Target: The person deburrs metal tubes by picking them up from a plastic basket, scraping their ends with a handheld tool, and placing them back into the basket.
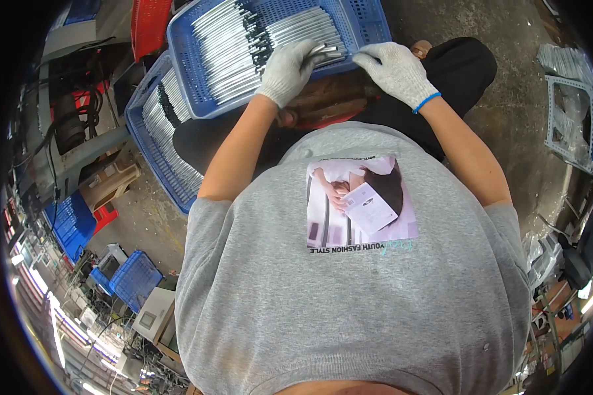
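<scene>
Protruding at upper centre of frame, metallic rods (324,51) are held by the knit-gloved left hand (288,71); the right hand (398,74) is seen half-curled, fingers slightly parted, beside a perforated blue plastic crate (190,74).

The place was a workshop, or a part of a factory. Many metal rods (224,52) lay in rows in a blue plastic basket (180,72). The floor (514,99) was bare and grey, with little bits scattered on it. At the left stood machinery (105,145) with dark cables (93,108), and long lights (57,339) shone at the edge.
</scene>
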The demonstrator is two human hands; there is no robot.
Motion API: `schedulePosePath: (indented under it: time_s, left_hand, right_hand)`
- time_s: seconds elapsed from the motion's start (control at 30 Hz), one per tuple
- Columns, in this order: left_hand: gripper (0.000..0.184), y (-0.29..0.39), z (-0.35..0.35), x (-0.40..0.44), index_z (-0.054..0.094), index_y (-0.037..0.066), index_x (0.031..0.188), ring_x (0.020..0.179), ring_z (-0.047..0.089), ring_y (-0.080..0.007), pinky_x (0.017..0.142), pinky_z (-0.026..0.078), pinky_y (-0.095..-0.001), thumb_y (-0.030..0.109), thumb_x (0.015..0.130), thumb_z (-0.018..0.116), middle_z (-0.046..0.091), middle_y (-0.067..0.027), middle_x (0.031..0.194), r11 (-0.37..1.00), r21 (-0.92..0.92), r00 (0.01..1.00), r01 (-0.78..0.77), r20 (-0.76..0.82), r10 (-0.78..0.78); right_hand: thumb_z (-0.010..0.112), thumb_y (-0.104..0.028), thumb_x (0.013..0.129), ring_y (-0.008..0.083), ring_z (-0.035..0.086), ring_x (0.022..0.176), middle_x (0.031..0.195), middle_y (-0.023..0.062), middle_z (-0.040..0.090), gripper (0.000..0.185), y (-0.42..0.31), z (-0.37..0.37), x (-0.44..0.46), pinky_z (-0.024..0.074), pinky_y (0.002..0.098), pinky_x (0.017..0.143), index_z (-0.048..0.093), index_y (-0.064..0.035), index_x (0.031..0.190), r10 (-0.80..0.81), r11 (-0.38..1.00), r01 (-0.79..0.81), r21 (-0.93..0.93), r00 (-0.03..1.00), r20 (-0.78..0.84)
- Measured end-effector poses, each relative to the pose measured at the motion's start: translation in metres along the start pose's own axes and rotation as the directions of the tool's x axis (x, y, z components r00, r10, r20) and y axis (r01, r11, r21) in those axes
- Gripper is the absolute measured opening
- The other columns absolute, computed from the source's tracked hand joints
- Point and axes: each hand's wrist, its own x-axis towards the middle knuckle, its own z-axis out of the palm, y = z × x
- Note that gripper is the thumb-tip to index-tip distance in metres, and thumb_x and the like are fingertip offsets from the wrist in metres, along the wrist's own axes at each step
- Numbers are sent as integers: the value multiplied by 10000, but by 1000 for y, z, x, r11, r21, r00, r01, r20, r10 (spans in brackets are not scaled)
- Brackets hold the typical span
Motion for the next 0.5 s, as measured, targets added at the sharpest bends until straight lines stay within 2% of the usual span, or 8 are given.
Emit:
schedulePosePath:
  time_s: [0.03,0.07,0.2,0.37,0.5]
  left_hand:
    - [204,-2,1,6,648,72,1050,802,630,-283,782,481,-409,189,888,685,693,-93,905,994,-8,989,111,95,-109]
    - [204,-5,3,11,648,72,1050,802,630,-283,782,481,-409,189,888,685,693,-93,905,994,-6,990,109,92,-108]
    - [252,-17,26,31,632,84,1098,965,659,-360,852,510,-470,204,880,672,710,-118,1062,981,109,960,158,215,-178]
    - [283,-38,45,50,637,63,1110,980,662,-382,852,513,-434,217,875,669,703,-170,1074,968,228,940,101,296,-168]
    - [260,-32,42,58,637,63,1108,978,663,-382,851,515,-439,194,883,647,706,-165,1080,954,286,910,92,364,-197]
  right_hand:
    - [570,-375,946,362,685,862,1000,111,744,361,1,2,1,535,411,751,754,-76,1035,34,999,-35,-13,998,-43]
    - [570,-375,946,362,685,862,1000,111,744,361,2,3,1,535,411,751,754,-76,1035,31,999,-32,-13,998,-46]
    - [563,-388,949,364,682,891,1020,116,740,375,5,3,-7,532,419,767,754,-78,1040,61,994,-64,-93,998,-32]
    - [526,-370,959,363,695,878,1003,89,751,351,9,7,-13,555,433,768,762,-118,1016,79,989,-84,-126,996,-41]
    - [552,-393,950,360,687,883,1017,108,742,371,10,8,-13,540,420,764,754,-97,1046,77,990,-80,-114,997,-28]
